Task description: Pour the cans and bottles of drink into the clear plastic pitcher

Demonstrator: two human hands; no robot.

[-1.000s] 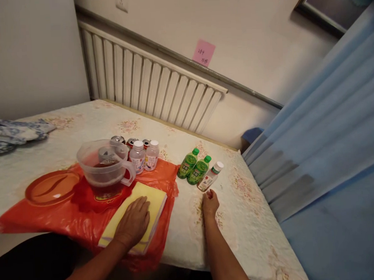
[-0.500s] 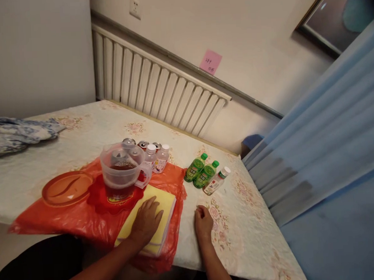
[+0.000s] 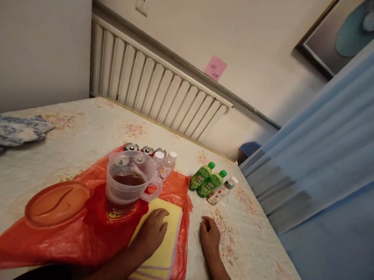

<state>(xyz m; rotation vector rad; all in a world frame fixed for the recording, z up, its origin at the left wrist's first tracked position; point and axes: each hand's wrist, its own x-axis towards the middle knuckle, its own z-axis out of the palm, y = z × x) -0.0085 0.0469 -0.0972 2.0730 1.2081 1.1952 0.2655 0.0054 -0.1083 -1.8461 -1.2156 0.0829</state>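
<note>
Lying under my left hand point(image 3: 151, 233): a folded yellow cloth point(image 3: 171, 237), flat and layered, pale purple along its borders, near the front edge of the surface point(image 3: 252, 253).
Left-hand pose: I have it open, palm down on the cloth, fingers together and slightly bent, thumb apart.
Right hand point(image 3: 211, 235): curled into a loose fist, thumb side up, resting on the flower-patterned surface near the front edge, right of the cloth and apart from it.
Red plastic sheet point(image 3: 59, 247): thin, glossy, wrinkled, spread beneath the cloth to the front edge.
Jug point(image 3: 127, 194): translucent plastic, brown liquid inside, handle just beyond the cloth.
Orange disc point(image 3: 58, 204): round, with a curved mark, left of the jug.
Green bottles point(image 3: 201, 177): two, side by side, beyond my right hand, toward the right edge.
</note>
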